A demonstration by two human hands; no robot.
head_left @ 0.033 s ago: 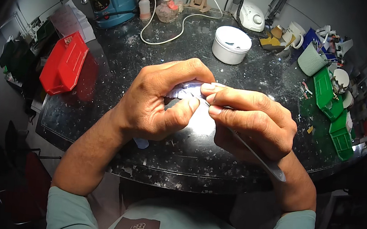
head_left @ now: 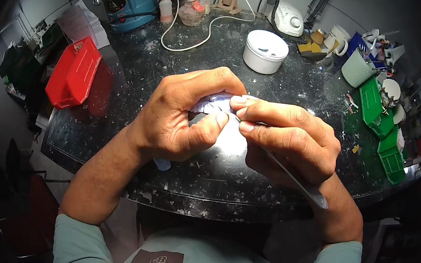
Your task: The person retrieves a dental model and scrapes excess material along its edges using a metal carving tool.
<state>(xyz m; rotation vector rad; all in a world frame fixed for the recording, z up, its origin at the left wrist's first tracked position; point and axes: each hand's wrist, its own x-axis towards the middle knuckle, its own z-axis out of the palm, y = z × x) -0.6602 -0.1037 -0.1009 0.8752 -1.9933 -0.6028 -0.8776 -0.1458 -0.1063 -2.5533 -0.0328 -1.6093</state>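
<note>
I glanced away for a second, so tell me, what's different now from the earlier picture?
Nothing visibly changed: nothing moved, and nothing was taken hold of or let go. The left hand still grips the pale bluish piece, the right hand still holds the slim grey hand tool, and the round white tub and red bin stay where they were.

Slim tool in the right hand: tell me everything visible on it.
The slim tool looks like smooth grey metal, its narrow shaft widening into a flat, rounded end at lower right. It slants up and leftward into the right hand, whose fingers grip it and hide part of it. The other end points toward the pale piece in the left hand; its tip is too small to tell whether it touches.
</note>
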